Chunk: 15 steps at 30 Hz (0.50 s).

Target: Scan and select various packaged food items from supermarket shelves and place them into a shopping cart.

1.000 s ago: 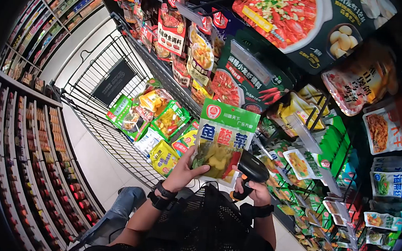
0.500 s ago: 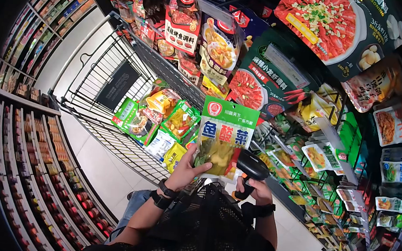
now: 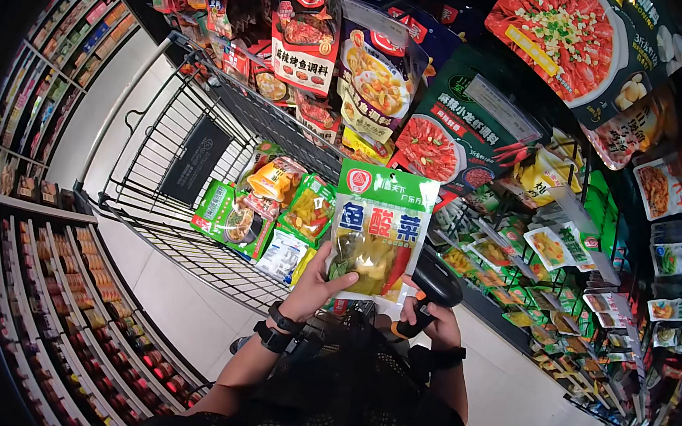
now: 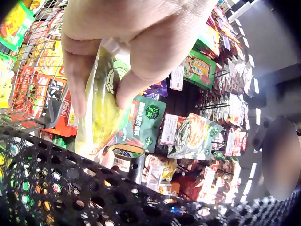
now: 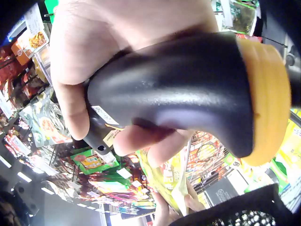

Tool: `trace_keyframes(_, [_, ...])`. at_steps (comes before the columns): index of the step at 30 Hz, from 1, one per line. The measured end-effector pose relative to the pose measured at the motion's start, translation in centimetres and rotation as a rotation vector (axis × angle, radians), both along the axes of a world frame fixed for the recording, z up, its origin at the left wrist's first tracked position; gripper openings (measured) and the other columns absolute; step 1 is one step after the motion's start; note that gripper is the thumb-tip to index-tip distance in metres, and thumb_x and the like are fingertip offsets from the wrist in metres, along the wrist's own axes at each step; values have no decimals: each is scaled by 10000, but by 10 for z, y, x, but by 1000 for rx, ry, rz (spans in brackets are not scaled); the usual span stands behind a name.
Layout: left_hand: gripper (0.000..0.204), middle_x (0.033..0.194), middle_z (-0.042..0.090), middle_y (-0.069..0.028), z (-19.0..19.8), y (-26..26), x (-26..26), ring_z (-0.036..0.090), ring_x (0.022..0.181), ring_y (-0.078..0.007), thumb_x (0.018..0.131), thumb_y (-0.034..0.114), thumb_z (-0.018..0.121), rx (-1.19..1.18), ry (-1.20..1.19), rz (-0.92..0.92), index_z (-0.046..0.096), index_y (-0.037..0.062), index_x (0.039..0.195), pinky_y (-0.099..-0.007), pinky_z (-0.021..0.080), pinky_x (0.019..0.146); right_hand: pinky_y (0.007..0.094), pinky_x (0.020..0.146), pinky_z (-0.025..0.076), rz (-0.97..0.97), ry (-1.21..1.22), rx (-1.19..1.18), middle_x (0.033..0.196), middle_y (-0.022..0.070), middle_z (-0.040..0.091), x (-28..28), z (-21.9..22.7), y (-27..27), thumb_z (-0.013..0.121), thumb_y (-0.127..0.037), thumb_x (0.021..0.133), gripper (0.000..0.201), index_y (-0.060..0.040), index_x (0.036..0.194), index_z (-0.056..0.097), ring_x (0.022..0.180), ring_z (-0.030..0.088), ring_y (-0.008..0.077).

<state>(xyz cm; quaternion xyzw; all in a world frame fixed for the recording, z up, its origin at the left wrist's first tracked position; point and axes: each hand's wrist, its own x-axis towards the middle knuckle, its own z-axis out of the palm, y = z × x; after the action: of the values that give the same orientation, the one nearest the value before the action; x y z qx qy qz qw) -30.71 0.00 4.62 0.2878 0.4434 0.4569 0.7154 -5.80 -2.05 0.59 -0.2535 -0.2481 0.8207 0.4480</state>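
Observation:
My left hand [image 3: 320,286] holds a bag of pickled mustard greens [image 3: 375,236] by its lower left side, thumb across the front. The bag is upright, clear in its lower part, with a green printed top. In the left wrist view, thumb and fingers pinch the bag [image 4: 101,103] from both sides. My right hand [image 3: 440,327] grips a black handheld barcode scanner [image 3: 436,282] by its handle, and the scanner's head is right at the bag's lower right edge. Fingers curl round the scanner [image 5: 174,84] in the right wrist view, where its yellow end shows.
A wire shopping cart [image 3: 186,220] with several food packets [image 3: 305,207] stands ahead to the left. Hanging racks of seasoning pouches [image 3: 306,39] run along the front and right. Shelves of jars [image 3: 65,302] line the left, across a tiled floor [image 3: 165,279].
The head view has shifted, so the rack pouches sit farther right and the cart's yellow packet is now mostly behind the left hand. Both hands keep their holds on bag and scanner.

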Motion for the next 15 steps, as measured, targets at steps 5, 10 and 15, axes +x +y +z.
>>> trace_keyframes(5, [589,1237,485,-49,0,-1,3,473,1123,-111,812,-8,638,71,-25,8,342,26,1319,-264,397,945,354,709,474,8,-30,59,704,117,544,1,16,-1,599,-180,819,462,15,1213,458,657,537,190])
trace_keyframes(10, [609,1249,483,-48,5,-8,11,485,1116,-116,812,-4,641,58,-6,20,328,25,1334,-262,404,941,337,673,485,104,-108,70,690,102,534,8,18,6,614,-164,810,326,-6,1078,519,636,541,189])
trace_keyframes(15, [609,1247,486,-47,0,-10,15,492,1109,-115,811,-7,642,80,23,40,330,27,1333,-262,409,936,328,670,479,113,-97,42,689,96,533,12,20,9,621,-190,819,299,-23,1048,528,630,541,182])
